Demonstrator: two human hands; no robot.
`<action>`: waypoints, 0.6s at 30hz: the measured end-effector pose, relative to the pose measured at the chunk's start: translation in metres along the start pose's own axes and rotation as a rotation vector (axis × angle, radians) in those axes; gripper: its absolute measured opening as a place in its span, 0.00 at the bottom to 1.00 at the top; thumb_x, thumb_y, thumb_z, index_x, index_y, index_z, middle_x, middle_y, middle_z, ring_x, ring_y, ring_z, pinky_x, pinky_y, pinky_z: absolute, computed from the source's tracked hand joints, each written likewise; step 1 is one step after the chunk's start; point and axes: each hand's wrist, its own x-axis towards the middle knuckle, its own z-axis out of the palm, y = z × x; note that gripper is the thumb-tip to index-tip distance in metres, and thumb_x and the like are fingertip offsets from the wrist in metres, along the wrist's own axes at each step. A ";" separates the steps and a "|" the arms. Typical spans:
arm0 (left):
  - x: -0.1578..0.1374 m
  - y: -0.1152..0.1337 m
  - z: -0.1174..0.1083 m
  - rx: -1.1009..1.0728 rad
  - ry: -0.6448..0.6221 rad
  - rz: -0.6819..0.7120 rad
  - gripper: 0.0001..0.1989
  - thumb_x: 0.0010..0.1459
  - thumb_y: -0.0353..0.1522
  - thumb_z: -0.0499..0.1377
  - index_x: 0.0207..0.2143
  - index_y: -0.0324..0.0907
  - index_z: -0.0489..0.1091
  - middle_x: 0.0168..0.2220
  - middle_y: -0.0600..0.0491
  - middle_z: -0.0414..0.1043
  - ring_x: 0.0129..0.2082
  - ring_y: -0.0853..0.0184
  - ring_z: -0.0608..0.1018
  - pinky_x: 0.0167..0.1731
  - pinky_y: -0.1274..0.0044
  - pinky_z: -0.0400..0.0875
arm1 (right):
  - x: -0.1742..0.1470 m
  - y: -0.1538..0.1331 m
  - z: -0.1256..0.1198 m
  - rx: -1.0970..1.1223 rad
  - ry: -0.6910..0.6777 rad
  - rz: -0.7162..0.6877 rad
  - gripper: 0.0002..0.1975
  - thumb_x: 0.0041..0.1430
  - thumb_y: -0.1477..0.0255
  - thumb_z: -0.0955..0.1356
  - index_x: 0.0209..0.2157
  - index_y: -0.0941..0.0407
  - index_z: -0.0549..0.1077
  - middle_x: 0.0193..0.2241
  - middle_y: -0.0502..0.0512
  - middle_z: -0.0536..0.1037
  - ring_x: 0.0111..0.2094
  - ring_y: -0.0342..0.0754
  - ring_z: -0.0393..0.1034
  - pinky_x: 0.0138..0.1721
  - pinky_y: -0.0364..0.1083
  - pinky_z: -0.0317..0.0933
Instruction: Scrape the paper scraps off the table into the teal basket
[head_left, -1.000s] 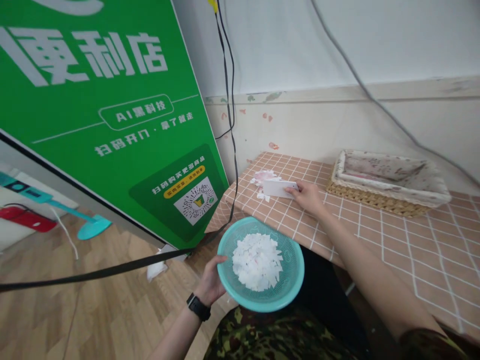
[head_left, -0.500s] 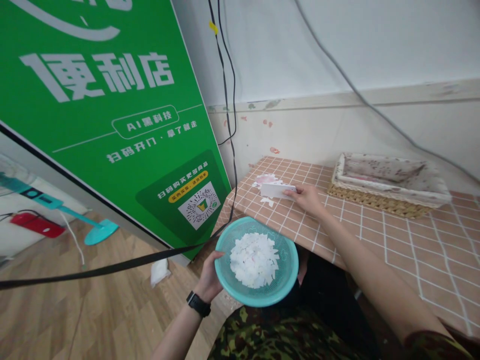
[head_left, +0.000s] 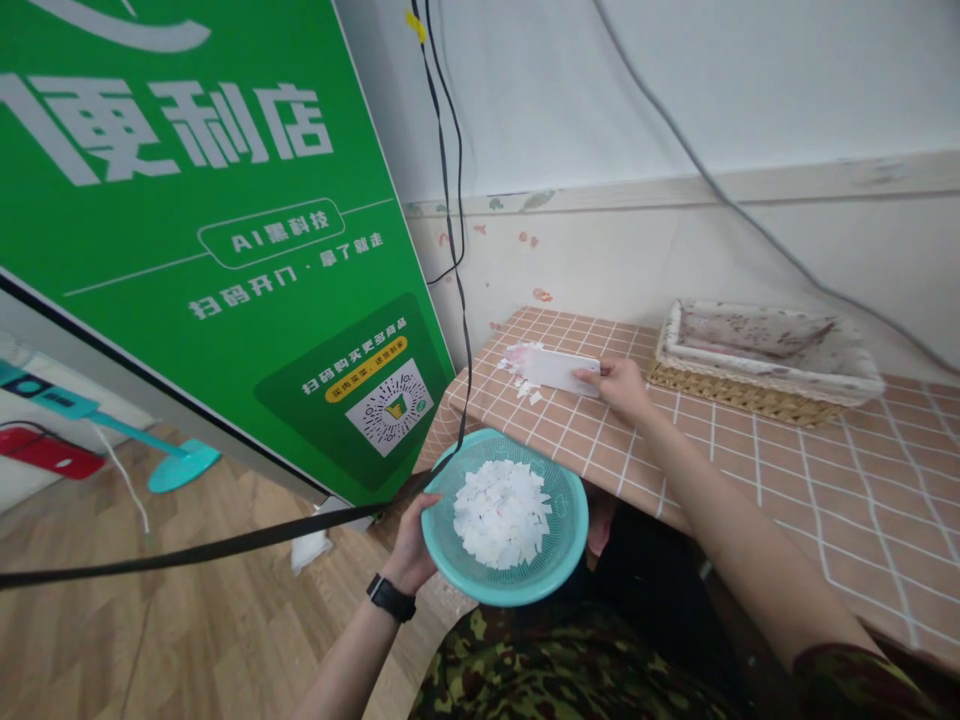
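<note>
My left hand (head_left: 415, 545) grips the left rim of a turquoise plastic basket (head_left: 576, 520), held just below the table's near edge. A heap of white paper scraps (head_left: 502, 513) lies in it. Over the table, my right hand (head_left: 621, 388) pinches the right end of a flat white rectangular piece (head_left: 556, 370), which looks like stiff card or plastic. Its far left end is beside a small pile of white and pinkish scraps (head_left: 523, 354) on the tabletop. A few loose bits lie just in front of the piece.
The table has a brown checked cover (head_left: 742, 465). At its back right stands a wicker basket (head_left: 757, 395) with a floral lining. A tall green cabinet (head_left: 247, 220) is on the left. A black strap (head_left: 300, 530) and cables hang across the left side.
The white piece has tilted, now showing more of its broad face, and the scraps near it have shifted. The view has moved slightly; my left hand still holds the basket.
</note>
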 end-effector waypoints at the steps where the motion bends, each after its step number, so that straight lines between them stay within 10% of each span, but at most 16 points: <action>1: 0.000 -0.001 0.000 0.001 -0.006 -0.004 0.17 0.52 0.33 0.57 0.43 0.32 0.70 0.38 0.40 0.77 0.38 0.51 0.77 0.44 0.60 0.67 | 0.000 0.000 0.001 -0.021 0.025 -0.004 0.23 0.49 0.53 0.65 0.25 0.61 0.75 0.15 0.50 0.66 0.18 0.41 0.54 0.19 0.42 0.45; 18: 0.005 0.000 0.001 -0.032 -0.008 0.001 0.14 0.53 0.34 0.57 0.39 0.33 0.72 0.35 0.42 0.78 0.37 0.54 0.78 0.43 0.65 0.69 | 0.002 0.001 -0.004 0.079 -0.076 0.060 0.19 0.43 0.58 0.70 0.27 0.62 0.77 0.17 0.53 0.72 0.19 0.46 0.64 0.20 0.43 0.56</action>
